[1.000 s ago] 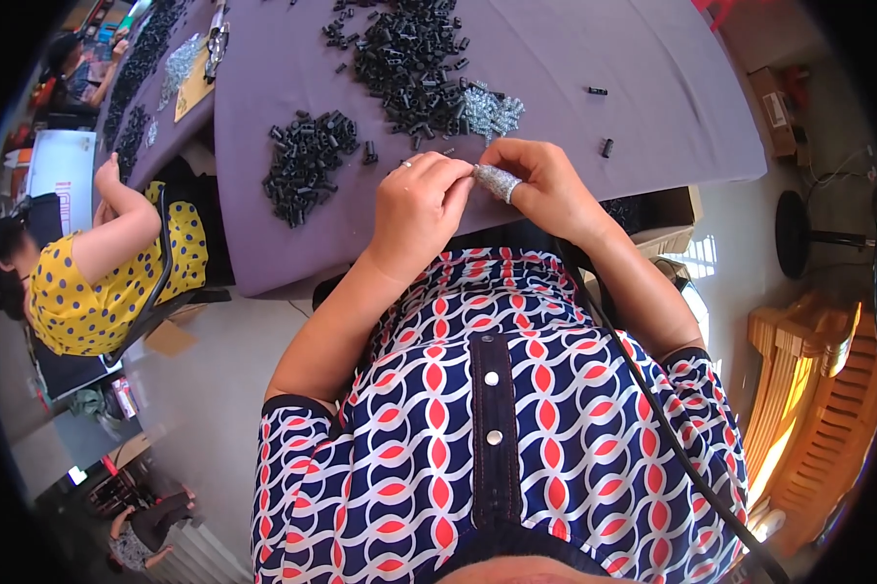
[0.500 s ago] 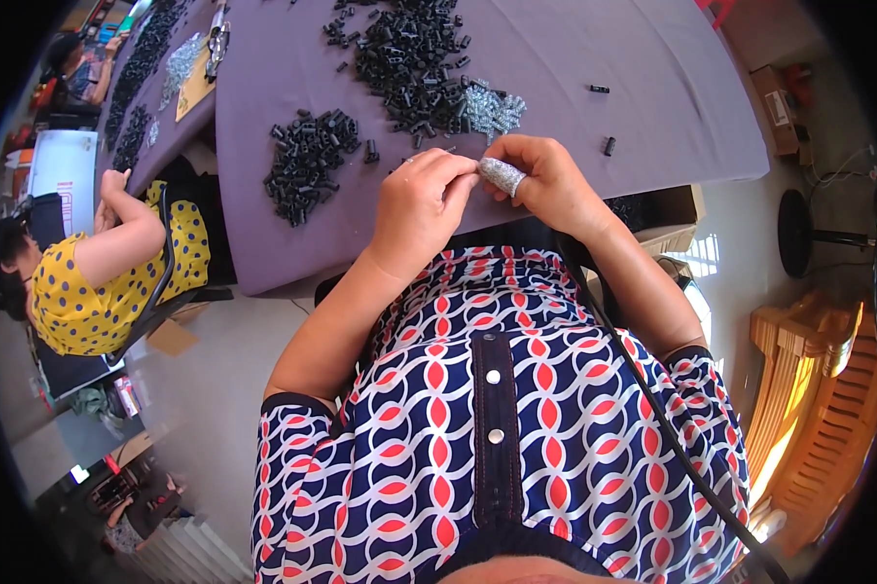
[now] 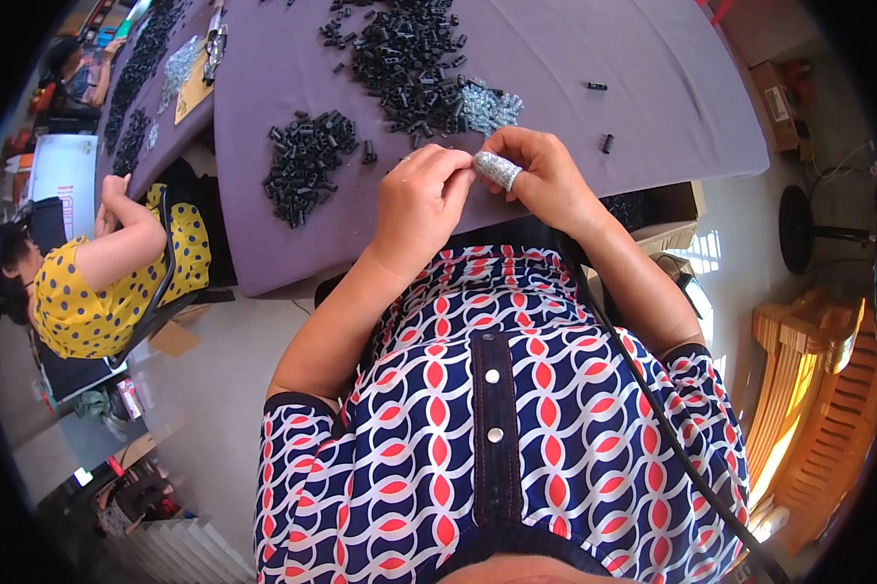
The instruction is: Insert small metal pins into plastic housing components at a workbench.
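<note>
My left hand [image 3: 422, 193] and my right hand [image 3: 543, 177] meet fingertip to fingertip over the near edge of the table. Both are closed in a pinch, and whatever they hold is hidden by the fingers. A silvery wrap [image 3: 498, 171] covers my right thumb. Just beyond my hands lies a heap of small clear or silvery pieces [image 3: 491, 107]. It touches a large pile of small black cylindrical parts [image 3: 404, 73]. Left of my left hand is a smaller pile of the same black parts [image 3: 307, 165], with one loose black part [image 3: 369, 152] beside it.
Two single black parts [image 3: 597, 86] lie on the purple tablecloth [image 3: 555, 49] at the right. An open cardboard box [image 3: 686, 209] stands under the table's right side. A person in a yellow dotted top [image 3: 88, 282] sits at the left. Wooden furniture [image 3: 808, 389] is at the right.
Both hands stay pinched together and have shifted only very slightly. The piles look the same. The seated person at the left has moved a little.
</note>
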`<state>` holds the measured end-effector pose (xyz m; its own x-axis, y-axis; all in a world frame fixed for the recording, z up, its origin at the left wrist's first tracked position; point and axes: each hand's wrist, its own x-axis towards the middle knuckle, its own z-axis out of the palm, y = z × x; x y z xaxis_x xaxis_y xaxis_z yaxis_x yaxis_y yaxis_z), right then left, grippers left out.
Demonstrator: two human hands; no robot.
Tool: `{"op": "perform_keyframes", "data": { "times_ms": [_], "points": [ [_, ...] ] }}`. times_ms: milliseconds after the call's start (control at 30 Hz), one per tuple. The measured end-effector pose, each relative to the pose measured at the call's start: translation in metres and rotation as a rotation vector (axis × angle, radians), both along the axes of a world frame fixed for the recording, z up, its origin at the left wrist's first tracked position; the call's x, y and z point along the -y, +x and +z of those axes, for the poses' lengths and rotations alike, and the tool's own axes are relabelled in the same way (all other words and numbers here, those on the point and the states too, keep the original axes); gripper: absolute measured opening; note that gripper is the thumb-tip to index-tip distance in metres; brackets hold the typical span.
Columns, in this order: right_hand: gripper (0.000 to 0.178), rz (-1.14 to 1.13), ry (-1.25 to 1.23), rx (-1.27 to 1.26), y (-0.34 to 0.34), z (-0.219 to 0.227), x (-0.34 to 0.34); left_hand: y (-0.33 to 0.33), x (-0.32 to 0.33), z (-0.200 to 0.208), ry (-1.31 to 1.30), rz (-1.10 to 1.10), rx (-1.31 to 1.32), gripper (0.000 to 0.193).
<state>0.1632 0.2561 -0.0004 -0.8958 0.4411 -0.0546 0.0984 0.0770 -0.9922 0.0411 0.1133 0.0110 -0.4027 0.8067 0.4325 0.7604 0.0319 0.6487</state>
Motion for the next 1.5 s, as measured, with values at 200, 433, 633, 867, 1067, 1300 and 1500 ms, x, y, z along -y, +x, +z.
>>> {"op": "perform_keyframes", "data": {
  "times_ms": [200, 433, 633, 867, 1067, 1300, 1500],
  "points": [
    [0.009, 0.045, -0.128, 0.014, 0.002, 0.007, 0.001, -0.002, 0.002, 0.003, -0.028, 0.014, 0.282, 0.006],
    [0.016, -0.031, 0.268, -0.005, 0.004, 0.004, 0.004, -0.006, 0.000, 0.002, -0.100, 0.030, 0.348, 0.006],
    [0.023, -0.084, 0.383, 0.036, 0.009, 0.013, -0.003, -0.043, -0.007, 0.007, -0.058, 0.102, -0.067, 0.011],
    [0.025, -0.126, 0.407, -0.028, 0.014, -0.008, -0.003, -0.056, 0.033, 0.014, -0.116, 0.242, 0.162, 0.009],
    [0.026, -0.117, 0.427, -0.014, 0.011, -0.008, -0.001, -0.041, 0.055, 0.002, -0.082, 0.191, 0.034, 0.008],
    [0.026, -0.129, 0.413, 0.014, 0.012, -0.011, 0.002, -0.038, 0.055, -0.008, -0.036, 0.236, -0.062, 0.011],
    [0.026, -0.165, 0.407, 0.017, 0.013, -0.012, 0.004, -0.049, 0.069, -0.008, -0.096, 0.314, 0.001, 0.009]
  ]
}}
